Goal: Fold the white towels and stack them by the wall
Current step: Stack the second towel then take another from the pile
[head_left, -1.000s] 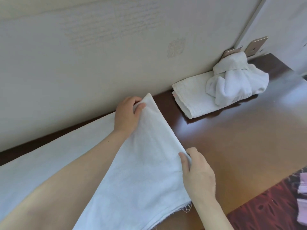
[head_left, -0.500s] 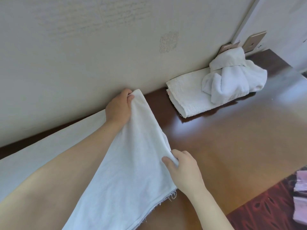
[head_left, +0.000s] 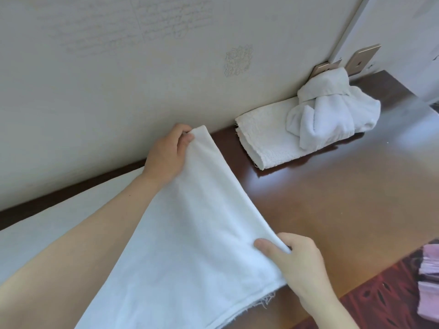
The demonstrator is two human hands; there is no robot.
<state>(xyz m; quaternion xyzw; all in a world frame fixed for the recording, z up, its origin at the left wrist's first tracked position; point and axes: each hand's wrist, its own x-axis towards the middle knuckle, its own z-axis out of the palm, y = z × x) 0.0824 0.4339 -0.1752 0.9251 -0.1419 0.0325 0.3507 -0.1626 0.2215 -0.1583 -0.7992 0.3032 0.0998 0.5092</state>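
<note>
While 1 folded towel (head_left: 266, 136) and a crumpled one (head_left: 332, 112) sit by the wall at upper right, left hand (head_left: 166, 153) and right hand (head_left: 299, 264) each pinch a corner of the center towel (head_left: 190, 233), mid-fold.

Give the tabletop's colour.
Glossy reddish-brown tabletop, best in the head view, right of the white towel.

— What colour is the held towel (head_left: 190, 233) in the middle?
— Plain white, no print. The folded towel (head_left: 266, 136) and the crumpled towel (head_left: 332, 115), at one o'clock, are white too.
— And the table (head_left: 332, 198)?
— Glossy reddish brown. The wall (head_left: 95, 91) is cream, with a faint pale scrollwork motif (head_left: 238, 60) at twelve o'clock.
— At four o'clock?
— Dark red carpet (head_left: 380, 295) with black marks, and a pink stack (head_left: 430, 290).
</note>
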